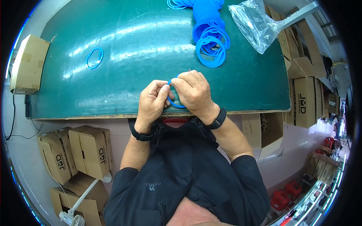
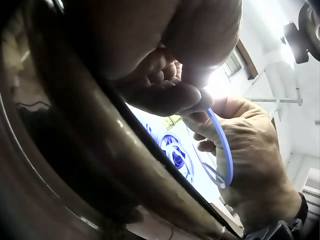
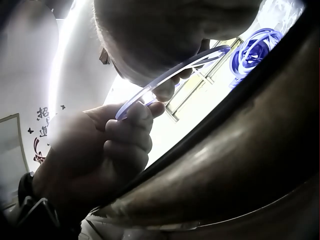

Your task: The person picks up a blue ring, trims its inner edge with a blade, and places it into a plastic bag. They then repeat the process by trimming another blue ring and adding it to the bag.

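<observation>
Thumb and fingers of the left hand (image 1: 151, 101) pinch a slim blue band (image 1: 175, 104), and the right hand (image 1: 194, 93) pinches it as well, the two sets of fingertips drawn close together. Smooth and narrow, the band bows in a curve between the palms, part of it hidden behind the fingers; the wrist views render it paler, nearly lavender. It is held just above the near edge of a green tabletop (image 1: 128, 88).

Both forearms reach forward from a dark short-sleeved shirt (image 1: 181, 169), wrists angled inward, each circled by a black strap. The right hand's back faces up, while the left hand's fingers curl in toward the thumb.

Farther across the glossy surface, a loose blue loop (image 1: 101, 56) lies to the left, and a long heap of blue rings (image 1: 208, 15) spills toward the worker beside a clear plastic bag (image 1: 254, 28). Cardboard boxes (image 1: 89, 152), some printed "JMD," stand below the table's left side, with more cartons (image 1: 302, 101) at right, over a pale floor.
</observation>
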Demonstrator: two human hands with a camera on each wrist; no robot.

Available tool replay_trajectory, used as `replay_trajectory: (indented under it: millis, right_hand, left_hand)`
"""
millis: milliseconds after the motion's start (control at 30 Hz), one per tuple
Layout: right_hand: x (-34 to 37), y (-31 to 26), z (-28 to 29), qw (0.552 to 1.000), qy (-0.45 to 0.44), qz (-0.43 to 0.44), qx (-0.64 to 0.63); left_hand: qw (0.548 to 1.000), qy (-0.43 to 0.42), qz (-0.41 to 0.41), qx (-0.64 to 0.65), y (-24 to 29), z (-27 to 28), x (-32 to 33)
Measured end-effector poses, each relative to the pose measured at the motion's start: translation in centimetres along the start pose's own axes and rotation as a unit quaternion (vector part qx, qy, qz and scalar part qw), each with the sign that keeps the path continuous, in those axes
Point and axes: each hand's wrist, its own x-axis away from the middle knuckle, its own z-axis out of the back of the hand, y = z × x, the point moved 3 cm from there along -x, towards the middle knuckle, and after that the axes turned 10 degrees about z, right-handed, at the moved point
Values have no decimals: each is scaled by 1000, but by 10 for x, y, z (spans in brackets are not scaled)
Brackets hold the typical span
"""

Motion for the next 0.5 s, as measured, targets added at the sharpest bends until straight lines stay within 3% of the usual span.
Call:
replay_trajectory:
  millis: [500]
  right_hand:
    - [0, 0, -1, 999, -41, -17, -20]
  left_hand:
    - [996, 7, -33, -82, 4, -5, 4]
